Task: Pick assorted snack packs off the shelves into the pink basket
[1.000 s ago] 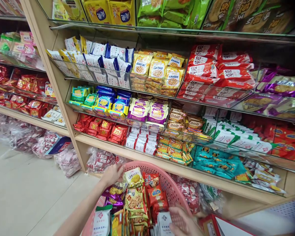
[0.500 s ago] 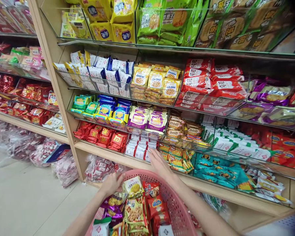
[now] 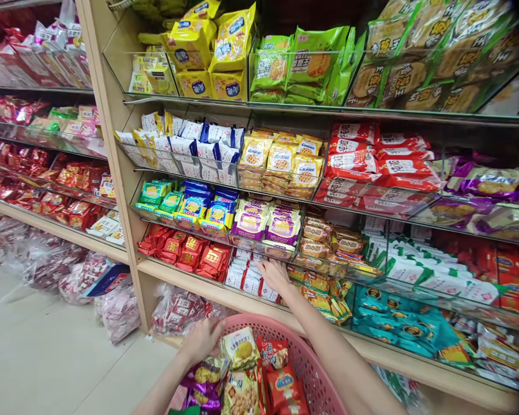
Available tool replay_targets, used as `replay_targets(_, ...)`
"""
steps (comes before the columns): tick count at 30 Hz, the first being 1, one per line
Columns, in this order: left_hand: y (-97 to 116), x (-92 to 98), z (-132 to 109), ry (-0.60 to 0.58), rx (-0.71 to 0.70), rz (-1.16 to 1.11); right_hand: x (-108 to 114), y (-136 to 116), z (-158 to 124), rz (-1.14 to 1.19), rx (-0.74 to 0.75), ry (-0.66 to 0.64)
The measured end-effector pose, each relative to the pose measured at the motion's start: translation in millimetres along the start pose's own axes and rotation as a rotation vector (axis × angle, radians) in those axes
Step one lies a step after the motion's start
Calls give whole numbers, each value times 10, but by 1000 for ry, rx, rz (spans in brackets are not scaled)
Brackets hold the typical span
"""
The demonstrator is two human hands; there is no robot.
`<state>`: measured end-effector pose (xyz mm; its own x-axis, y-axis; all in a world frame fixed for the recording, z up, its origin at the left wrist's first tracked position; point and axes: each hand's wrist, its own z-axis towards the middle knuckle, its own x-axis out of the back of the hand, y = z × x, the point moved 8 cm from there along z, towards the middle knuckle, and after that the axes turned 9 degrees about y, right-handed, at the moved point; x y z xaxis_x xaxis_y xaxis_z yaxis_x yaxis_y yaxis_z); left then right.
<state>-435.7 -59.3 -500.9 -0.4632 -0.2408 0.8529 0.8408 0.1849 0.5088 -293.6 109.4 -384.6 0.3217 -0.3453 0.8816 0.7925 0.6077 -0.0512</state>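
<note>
My left hand is closed over the left rim of a pink plastic basket. Inside it lie a cream biscuit packet, red packets, purple packets and a gold-and-red packet. My right hand reaches over the basket into the lowest shelf bin, its fingers stretched out at small white-and-red packets. It seems to touch them; nothing shows in its grasp, though the fingertips are partly hidden under the glass edge above.
Red packets lie left of the white ones, orange-yellow packets and teal packets to the right. Clear glass fronts edge the upper shelves. Bagged goods sit on the floor below, beside an upright wooden panel.
My right hand has moved forward from above the shelf front into the bin of white packets. My left hand stays on the basket rim. The view has tilted up slightly.
</note>
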Motion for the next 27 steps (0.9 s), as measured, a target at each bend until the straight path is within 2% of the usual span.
replay_targets(6,-1,13,-7,5,10,14,-58,22,-2,-1,-29,-9)
replay_targets(15,25,17,-7,-3,-2,0,-26,-61,-138,-37,-2,58)
replay_targets(21,3,10,-1,10,-8,-3,-89,-80,-155,-48,8,74)
replay_targets(27,2,9,-3,3,3,0,-144,-127,-151,-54,73,74)
